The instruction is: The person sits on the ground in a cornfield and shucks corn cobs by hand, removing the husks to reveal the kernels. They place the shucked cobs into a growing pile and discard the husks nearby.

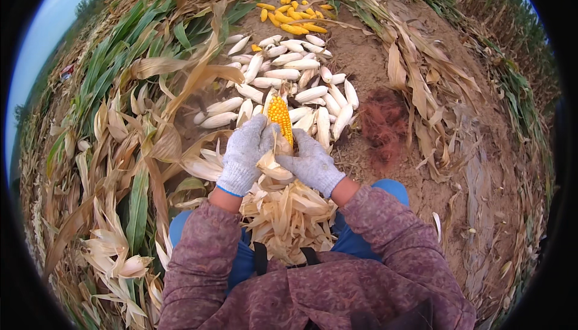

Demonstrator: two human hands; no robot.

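Note:
Between my two gloved hands an ear of corn (279, 115) stands nearly upright, its yellow kernels bare at the top. Peeled-back husk (275, 166) hangs around its lower part. My left hand (244, 154), in a pale knit glove with a blue cuff edge, is closed around the ear's left side. On the other side, my right hand (313, 163), gloved alike, grips the base and the husk; some of its fingers are hidden. Just beyond lies a heap of ears in whitish husks (283, 73). Below my hands, loose dry husks (289, 215) are piled between my knees.
Several bare yellow ears (293, 17) lie beyond the whitish heap. Cut corn stalks and leaves (120, 83) cover the left side. More dry stalks (415, 71) lie to the right, near a reddish tangle of fibres (383, 126) on brown soil (463, 209).

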